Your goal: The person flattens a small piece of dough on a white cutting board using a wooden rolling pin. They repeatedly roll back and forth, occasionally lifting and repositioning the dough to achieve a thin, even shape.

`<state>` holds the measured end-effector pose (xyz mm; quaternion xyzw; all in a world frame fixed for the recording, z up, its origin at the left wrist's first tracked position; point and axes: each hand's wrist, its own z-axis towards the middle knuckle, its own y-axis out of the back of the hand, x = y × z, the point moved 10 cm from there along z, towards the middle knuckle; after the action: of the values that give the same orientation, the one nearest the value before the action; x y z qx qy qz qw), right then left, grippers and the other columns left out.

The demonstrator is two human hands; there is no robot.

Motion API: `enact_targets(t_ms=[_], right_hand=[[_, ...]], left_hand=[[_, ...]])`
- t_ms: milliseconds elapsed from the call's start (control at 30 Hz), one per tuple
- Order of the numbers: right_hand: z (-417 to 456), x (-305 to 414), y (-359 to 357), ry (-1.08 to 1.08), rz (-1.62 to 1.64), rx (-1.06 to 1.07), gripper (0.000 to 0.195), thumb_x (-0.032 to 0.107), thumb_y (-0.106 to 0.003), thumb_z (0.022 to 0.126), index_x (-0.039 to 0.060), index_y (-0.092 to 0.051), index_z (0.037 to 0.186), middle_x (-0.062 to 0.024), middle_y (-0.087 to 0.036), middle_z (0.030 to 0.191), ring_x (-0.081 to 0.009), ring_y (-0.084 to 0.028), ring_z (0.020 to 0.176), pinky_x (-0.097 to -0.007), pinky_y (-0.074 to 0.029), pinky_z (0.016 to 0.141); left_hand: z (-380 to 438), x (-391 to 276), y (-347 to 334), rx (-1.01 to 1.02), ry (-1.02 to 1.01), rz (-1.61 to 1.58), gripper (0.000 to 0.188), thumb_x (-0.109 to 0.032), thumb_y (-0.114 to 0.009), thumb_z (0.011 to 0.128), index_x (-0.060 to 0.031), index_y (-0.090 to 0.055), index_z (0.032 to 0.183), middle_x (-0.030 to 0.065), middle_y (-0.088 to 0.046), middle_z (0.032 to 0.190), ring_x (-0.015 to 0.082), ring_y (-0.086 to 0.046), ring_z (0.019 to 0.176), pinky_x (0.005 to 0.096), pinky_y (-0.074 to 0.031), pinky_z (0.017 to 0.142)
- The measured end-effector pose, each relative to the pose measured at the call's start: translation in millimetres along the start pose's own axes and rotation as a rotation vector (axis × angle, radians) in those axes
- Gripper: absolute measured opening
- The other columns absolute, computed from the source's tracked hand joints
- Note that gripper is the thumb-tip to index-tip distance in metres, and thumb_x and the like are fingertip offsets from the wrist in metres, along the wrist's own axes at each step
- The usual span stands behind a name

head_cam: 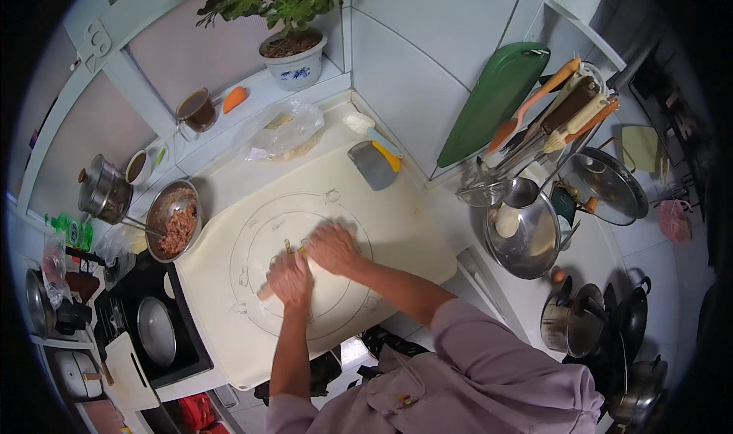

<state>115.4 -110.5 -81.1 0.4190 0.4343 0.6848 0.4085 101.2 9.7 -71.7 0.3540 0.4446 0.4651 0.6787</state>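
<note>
Both hands press down on a wooden rolling pin over a cream-coloured kneading mat (401, 228) printed with circles. My left hand (290, 279) lies over the near-left part of the rolling pin (265, 292), whose end sticks out beside it. Ahead and to the right, my right hand (332, 247) curls over the pin's other part. Between the hands a small yellowish bit shows, too blurred to name. Whatever lies beneath the hands is hidden. A grey dough scraper (372, 165) with a yellow handle rests at the mat's far edge, beside a scoop of white powder (359, 123).
A steel bowl of minced filling (177, 228) stands left, near a black stove (189, 348). Along the back are a plastic bag (286, 127), a glass mug (196, 110) and a potted plant (294, 62). Rightward are a steel basin with dough (507, 222), a utensil holder and pots (572, 325).
</note>
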Motion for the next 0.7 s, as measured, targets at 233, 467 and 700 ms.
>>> enact_targets(t_ms=[233, 467, 700], right_hand=[[-9.0, 2.5, 14.7, 0.021, 0.020, -0.157, 0.019, 0.026, -0.061, 0.094, 0.0086, -0.068, 0.088, -0.0092, -0.066, 0.092, -0.0249, -0.061, 0.100, -0.0418, -0.042, 0.091], [-15.2, 21.2, 12.7, -0.041, 0.248, -0.267, 0.018, 0.023, -0.063, 0.091, 0.0072, -0.063, 0.083, -0.0123, -0.064, 0.089, -0.0306, -0.062, 0.093, -0.0439, -0.043, 0.091], [3.1, 4.1, 2.4, 0.100, 0.140, -0.171, 0.009, 0.016, -0.061, 0.090, 0.0076, -0.063, 0.088, -0.0101, -0.064, 0.085, -0.0296, -0.064, 0.090, -0.0442, -0.045, 0.088]], left_hand=[[-4.0, -14.9, 13.8, -0.037, -0.037, 0.006, 0.029, -0.026, -0.048, 0.102, -0.0059, -0.068, 0.098, 0.0146, -0.061, 0.095, 0.0349, -0.057, 0.094, 0.0508, -0.041, 0.086], [-10.3, -15.6, -2.8, -0.112, 0.031, -0.027, 0.028, -0.025, -0.048, 0.104, -0.0074, -0.065, 0.091, 0.0146, -0.060, 0.095, 0.0352, -0.056, 0.096, 0.0514, -0.039, 0.090], [-4.3, 6.6, -8.3, -0.034, -0.016, 0.041, 0.030, -0.033, -0.057, 0.097, -0.0057, -0.065, 0.103, 0.0149, -0.061, 0.106, 0.0349, -0.056, 0.101, 0.0527, -0.040, 0.091]])
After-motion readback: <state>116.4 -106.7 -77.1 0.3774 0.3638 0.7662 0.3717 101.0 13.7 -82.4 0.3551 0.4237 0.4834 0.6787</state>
